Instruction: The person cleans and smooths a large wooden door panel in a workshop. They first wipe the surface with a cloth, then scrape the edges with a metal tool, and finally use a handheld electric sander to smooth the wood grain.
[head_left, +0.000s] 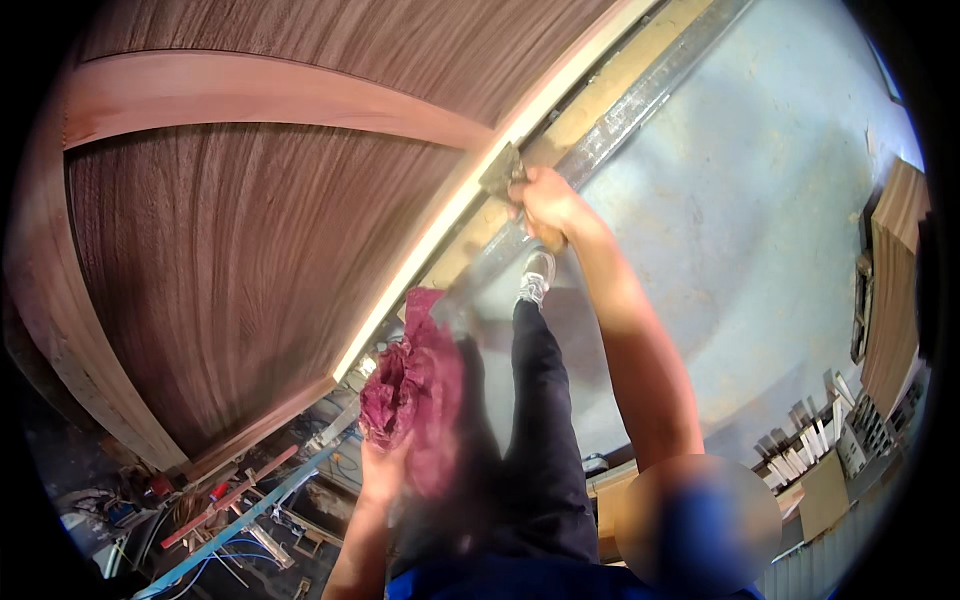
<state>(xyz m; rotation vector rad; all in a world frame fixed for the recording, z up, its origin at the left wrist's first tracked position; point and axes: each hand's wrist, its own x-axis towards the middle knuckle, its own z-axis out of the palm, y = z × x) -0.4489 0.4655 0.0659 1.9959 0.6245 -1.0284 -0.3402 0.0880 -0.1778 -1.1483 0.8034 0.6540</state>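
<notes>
My left hand [384, 468] is closed round a crumpled maroon cloth [388, 400], part of which hangs down beside my leg. My right hand [548, 203], arm stretched forward, grips a scraper [500, 172] with a broad flat blade. Its blade lies at the pale edge strip [440, 226] of a large wooden panel; whether it touches the strip I cannot tell. The panel [250, 270] has dark reddish-brown grained fields and a lighter curved rail [270, 92] across it.
A metal beam [625, 118] and a yellowish board run alongside the panel's edge. My shoe [536, 276] stands on the grey floor [730, 220]. Tools, cables and a blue bar [230, 530] clutter the lower left. Stacked boards [893, 290] and wood offcuts [800, 455] lie at the right.
</notes>
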